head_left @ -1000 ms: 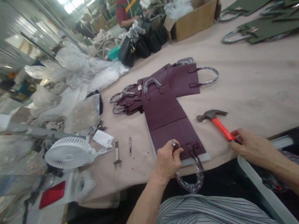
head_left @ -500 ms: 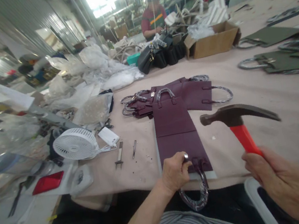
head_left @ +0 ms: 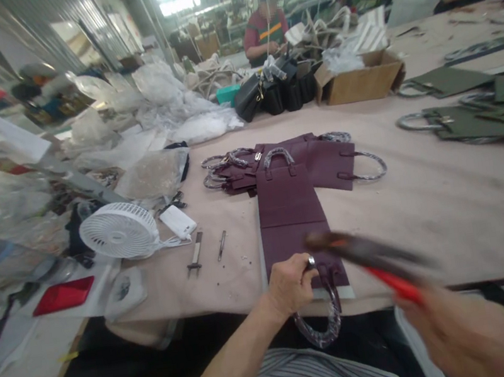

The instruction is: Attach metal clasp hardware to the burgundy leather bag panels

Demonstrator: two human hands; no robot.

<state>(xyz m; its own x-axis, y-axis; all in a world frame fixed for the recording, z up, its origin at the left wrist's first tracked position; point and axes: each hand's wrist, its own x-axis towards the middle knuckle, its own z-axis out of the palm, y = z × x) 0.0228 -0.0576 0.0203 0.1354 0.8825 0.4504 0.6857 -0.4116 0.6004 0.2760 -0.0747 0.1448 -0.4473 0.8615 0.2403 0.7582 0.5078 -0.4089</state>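
My left hand (head_left: 291, 285) is closed on a short metal punch (head_left: 311, 261), whose shiny top end shows above the fingers; its lower end is hidden. It stands over the near part of a burgundy leather bag panel (head_left: 295, 242), beside the base of a plastic-wrapped handle (head_left: 322, 335) that hangs past the table edge. My right hand (head_left: 460, 324) grips the red handle of a claw hammer (head_left: 362, 249), smeared by motion. The hammer's striking face is just above the punch's top, and I cannot tell whether they touch.
More burgundy bag pieces (head_left: 331, 160) lie beyond the panel. To the left are a fork-shaped tool (head_left: 196, 256), a slim metal tool (head_left: 221, 245), a white fan (head_left: 119, 230) and a red case (head_left: 64, 296). Green bag pieces (head_left: 475, 122) lie at right. A co-worker (head_left: 265, 28) sits behind a cardboard box (head_left: 360, 83).
The hammer has swung down and left from its raised position to just over the punch. My left hand keeps its grip on the punch. The view has shifted slightly.
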